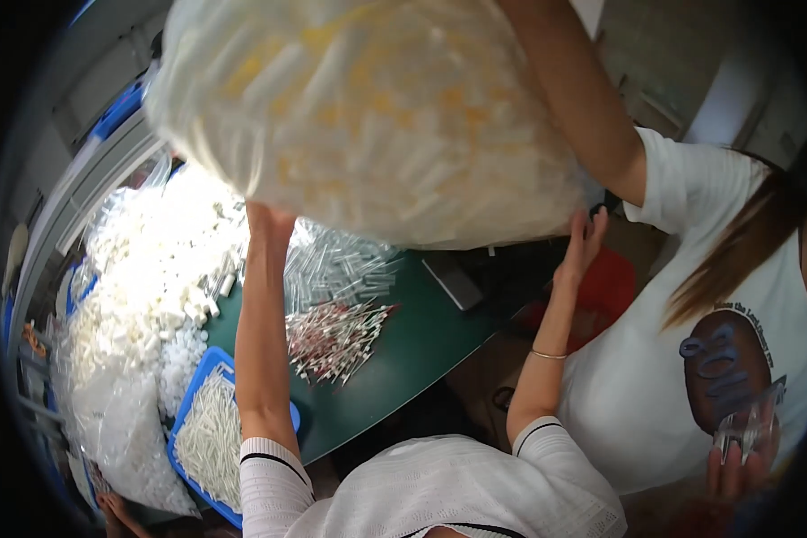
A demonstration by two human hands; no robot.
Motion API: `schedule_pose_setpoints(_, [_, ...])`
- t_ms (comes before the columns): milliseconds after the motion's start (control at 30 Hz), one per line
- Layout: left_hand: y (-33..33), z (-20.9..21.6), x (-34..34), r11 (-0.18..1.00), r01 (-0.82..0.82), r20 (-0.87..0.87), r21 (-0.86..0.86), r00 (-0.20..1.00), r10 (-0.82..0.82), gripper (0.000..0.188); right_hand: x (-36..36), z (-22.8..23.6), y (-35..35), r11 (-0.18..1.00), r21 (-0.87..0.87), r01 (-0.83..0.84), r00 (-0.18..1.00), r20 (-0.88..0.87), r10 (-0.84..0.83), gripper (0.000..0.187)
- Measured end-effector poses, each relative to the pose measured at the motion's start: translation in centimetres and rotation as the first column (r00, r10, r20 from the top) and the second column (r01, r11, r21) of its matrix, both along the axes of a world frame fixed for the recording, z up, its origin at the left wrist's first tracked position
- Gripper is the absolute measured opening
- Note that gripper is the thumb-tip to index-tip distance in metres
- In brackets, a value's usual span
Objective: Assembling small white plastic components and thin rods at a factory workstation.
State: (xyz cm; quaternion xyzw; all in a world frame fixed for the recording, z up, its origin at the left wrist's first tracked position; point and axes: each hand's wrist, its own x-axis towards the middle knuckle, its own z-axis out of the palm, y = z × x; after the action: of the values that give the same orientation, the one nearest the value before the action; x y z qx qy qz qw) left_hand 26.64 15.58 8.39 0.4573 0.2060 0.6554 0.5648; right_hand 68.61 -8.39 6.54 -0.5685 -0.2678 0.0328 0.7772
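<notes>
A large clear plastic bag (377,134) full of white and yellowish tube-like pieces hangs over the table and fills the upper middle of the head view. My left hand (272,221) holds it from underneath at its lower left, its fingers mostly hidden by the bag. Beside the bag's lower right end, my right hand (583,244) has its fingers stretched and apart; whether it touches the plastic I cannot tell. A co-worker's bare arm (583,99) reaches along the right side of the bag, the hand out of sight.
White plastic pieces (143,287) heap on the green table (394,377)'s left. A blue tray (176,430) holds thin white sticks. Clear tubes (341,264) and red-and-white thin pieces (336,341) lie nearby. The co-worker (690,359) stands at right, holding a small clear packet (746,429).
</notes>
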Motion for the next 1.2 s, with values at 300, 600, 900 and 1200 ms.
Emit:
schedule_pose_setpoints(300, [0.9,-3.2,-0.7,0.889,0.391,-0.271,0.238,0.906,-0.326,0.06,-1.1,4.4,3.4,0.836,0.452,-0.311,0.863,-0.234,0.448,0.053])
schedule_pose_setpoints(600, [3.5,2.2,-12.3,0.733,0.675,-0.165,0.079,0.734,-0.658,0.049,-1.2,20.6,4.7,0.678,0.656,-0.33,0.941,0.173,0.291,0.042])
schedule_pose_setpoints(900, [5.5,6.7,-2.9,0.594,0.803,0.13,0.04,0.585,-0.8,0.038,7.0,31.6,3.6,0.615,0.758,-0.217,0.87,0.436,-0.231,0.018])
schedule_pose_setpoints(1200, [-10.6,0.5,10.9,0.641,0.739,0.764,-0.208,0.532,-0.366,0.039,14.7,29.4,-0.5,0.726,0.682,0.086,0.74,0.444,-0.505,0.039])
